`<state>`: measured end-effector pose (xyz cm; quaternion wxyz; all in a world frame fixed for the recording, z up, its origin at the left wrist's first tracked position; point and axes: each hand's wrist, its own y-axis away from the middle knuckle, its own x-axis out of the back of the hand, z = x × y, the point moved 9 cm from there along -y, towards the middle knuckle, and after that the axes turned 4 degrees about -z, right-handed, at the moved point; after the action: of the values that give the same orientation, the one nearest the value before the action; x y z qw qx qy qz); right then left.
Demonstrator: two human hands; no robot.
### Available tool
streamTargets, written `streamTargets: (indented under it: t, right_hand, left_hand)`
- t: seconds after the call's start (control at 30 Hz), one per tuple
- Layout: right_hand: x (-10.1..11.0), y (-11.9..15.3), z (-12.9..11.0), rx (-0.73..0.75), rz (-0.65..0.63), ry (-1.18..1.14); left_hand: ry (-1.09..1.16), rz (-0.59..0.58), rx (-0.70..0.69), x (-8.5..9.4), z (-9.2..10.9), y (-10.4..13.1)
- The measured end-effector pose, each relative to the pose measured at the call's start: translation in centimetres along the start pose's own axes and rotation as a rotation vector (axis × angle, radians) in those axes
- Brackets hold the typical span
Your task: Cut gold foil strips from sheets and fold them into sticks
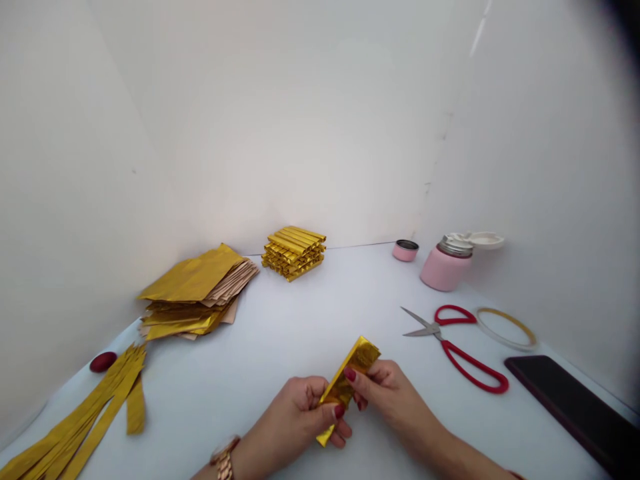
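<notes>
Folded strip, shiny gold paper [364, 352]: held toward front edge of white surface [250, 380], clamped in fingers of left hand [300, 420] and right hand [400, 397], seemingly to keep folds closed. Red-handled steel scissors [434, 329]: laid open toward right edge, presumably for reach.

left grip [295, 417]: some fingers partly hidden behind folded gold piece [347, 383]
right grip [393, 393]: fingers partly hidden, same piece
watch [225, 461]: left of left grip, cut off at bottom, dial unreadable
gold strips [90, 417]: far left of left grip, ends cut off
black slab [570, 407]: right of right grip, cut off
wall marks [444, 137]: beyond right grip, too small to tell
</notes>
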<state>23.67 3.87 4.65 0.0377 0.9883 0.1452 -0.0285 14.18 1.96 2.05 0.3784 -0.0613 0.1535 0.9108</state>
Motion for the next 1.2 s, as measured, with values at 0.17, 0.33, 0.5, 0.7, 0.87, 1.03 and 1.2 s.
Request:
streamTargets:
  t: [0.17,0.33,0.5,0.7,0.87,1.03,1.2]
  right_hand:
    - [2.4,0.2,-1.1,0.048,0.165,-0.014]
    - [2.3,0.2,-1.1,0.060,0.141,-0.042]
    - [2.6,0.3,-1.1,0.073,0.155,-0.030]
    - [1.2,0.2,-1.2,0.065,0.031,-0.052]
    - [1.1,0.3,-1.0,0.043,0.079,-0.049]
    - [4.0,0.2,-0.9,0.032,0.253,-0.114]
    - [5.4,0.0,-0.7,0.015,0.268,-0.125]
  left_hand:
    - [-0.027,-0.013,0.047,0.0,-0.5,0.2]
    - [-0.041,-0.023,0.062,0.1,-0.6,0.2]
    - [-0.029,-0.038,0.044,0.1,-0.6,0.2]
    - [-0.023,-0.036,0.018,0.0,-0.4,0.3]
    - [-0.075,-0.050,-0.004,-0.4,-0.2,0.3]
    - [-0.084,0.088,0.026,1.2,0.0,0.0]
    - [-0.013,0.428,-0.065,4.9,1.9,1.1]
